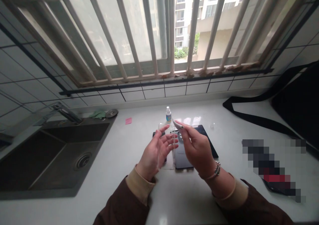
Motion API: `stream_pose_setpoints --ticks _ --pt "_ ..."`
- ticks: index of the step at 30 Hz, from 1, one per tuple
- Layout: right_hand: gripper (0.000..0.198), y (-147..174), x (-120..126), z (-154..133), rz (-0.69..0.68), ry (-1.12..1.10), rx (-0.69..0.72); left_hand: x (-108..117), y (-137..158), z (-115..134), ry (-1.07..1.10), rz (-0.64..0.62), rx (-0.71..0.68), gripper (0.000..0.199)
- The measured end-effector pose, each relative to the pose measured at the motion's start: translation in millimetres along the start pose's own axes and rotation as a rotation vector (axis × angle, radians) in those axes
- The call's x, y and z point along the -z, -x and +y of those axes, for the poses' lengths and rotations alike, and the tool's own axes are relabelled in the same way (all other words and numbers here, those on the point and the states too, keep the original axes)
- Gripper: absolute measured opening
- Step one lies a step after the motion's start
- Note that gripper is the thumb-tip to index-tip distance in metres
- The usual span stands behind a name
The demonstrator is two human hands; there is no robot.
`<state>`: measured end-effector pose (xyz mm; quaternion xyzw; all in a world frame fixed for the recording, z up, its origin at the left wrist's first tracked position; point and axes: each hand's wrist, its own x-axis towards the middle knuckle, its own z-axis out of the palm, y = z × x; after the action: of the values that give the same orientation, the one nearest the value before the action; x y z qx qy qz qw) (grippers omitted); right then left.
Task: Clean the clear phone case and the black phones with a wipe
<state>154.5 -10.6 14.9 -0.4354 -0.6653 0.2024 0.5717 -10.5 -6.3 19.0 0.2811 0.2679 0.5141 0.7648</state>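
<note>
In the head view, my left hand (159, 147) holds up a clear phone case (169, 163), its fingers spread and seen through the plastic. My right hand (196, 143) pinches a slim white object (178, 124) beside the case's upper edge; its exact kind is unclear. Below the hands lies a dark phone (183, 160), partly over a black tablet (208, 142). Another dark flat item (155, 134) is mostly hidden behind my left hand. Just beyond the case stands a small white bottle (168, 114) with a coloured label.
A sink (57, 152) with a faucet (67, 113) is set in the counter at left. A pink note (128, 120) and a small clear piece (212, 125) lie on the counter. At right are a black bag with a strap (254, 117) and a pixelated dark item (271, 172).
</note>
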Motion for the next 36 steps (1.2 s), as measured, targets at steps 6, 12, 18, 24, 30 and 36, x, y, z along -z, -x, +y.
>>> stream_pose_setpoints --ticks 6,12,18,24,30,36 --pt "0.038 7.7 -13.7 3.2 -0.375 0.005 0.283 -0.4 0.2 -2.6 0.052 0.078 -0.010 0.046" --pt "0.033 6.9 -7.3 -8.8 -0.582 -0.065 0.301 8.0 -5.0 13.0 0.077 0.273 -0.135 0.051" --pt "0.028 5.8 -3.2 -13.3 -0.540 -0.043 0.200 8.7 -6.3 17.2 0.103 0.372 -0.252 0.047" --pt "0.028 -1.5 -4.4 1.7 -0.215 -0.341 -0.390 4.6 -5.1 14.2 0.064 0.329 -0.384 0.047" --pt "0.040 -0.5 -20.9 8.6 -0.225 -0.753 -0.761 -3.1 1.5 9.8 -0.074 0.256 -0.646 0.052" --pt "0.039 6.5 -27.2 -8.6 -0.469 -0.820 -0.801 -6.5 8.6 6.1 -0.278 0.282 -0.769 0.054"
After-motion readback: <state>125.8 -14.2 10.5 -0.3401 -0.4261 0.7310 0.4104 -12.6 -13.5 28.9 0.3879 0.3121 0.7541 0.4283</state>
